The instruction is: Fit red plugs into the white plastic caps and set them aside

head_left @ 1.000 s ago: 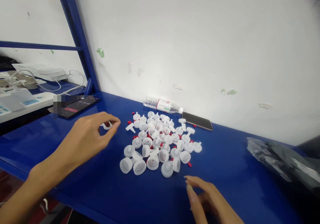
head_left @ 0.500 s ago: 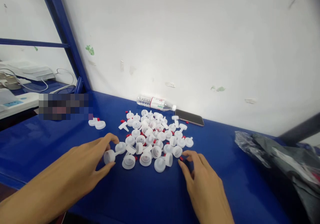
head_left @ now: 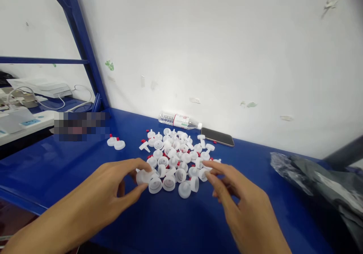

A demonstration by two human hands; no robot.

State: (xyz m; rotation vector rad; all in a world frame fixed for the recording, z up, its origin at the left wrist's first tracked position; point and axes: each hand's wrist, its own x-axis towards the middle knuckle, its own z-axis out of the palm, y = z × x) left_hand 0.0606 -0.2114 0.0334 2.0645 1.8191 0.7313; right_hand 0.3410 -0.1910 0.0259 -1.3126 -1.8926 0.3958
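Observation:
A pile of white plastic nozzle caps (head_left: 184, 189), some with small red tips, lies on the blue table. My left hand (head_left: 124, 184) is at the pile's left edge, its thumb and fingers closed around a white nozzle cap (head_left: 143, 176) lying sideways, its spout towards the pile. At the right edge, my right hand (head_left: 238, 193) has its thumb and forefinger apart beside a white cap (head_left: 203, 174); the other fingers curl underneath, partly hidden. Two white caps with red tips (head_left: 119, 144) sit apart at the left.
A clear plastic bottle (head_left: 181, 121) lies along the wall behind the pile, with a phone (head_left: 217, 137) beside it. Dark bags and clear plastic (head_left: 292, 171) are at the right. A blue frame post (head_left: 85, 46) and a power strip (head_left: 39, 121) stand at the left.
My left hand has moved right with the nozzle cap, closer to the pile. The right hand has shifted slightly up at the pile's edge, and the red tip near its fingers is out of sight.

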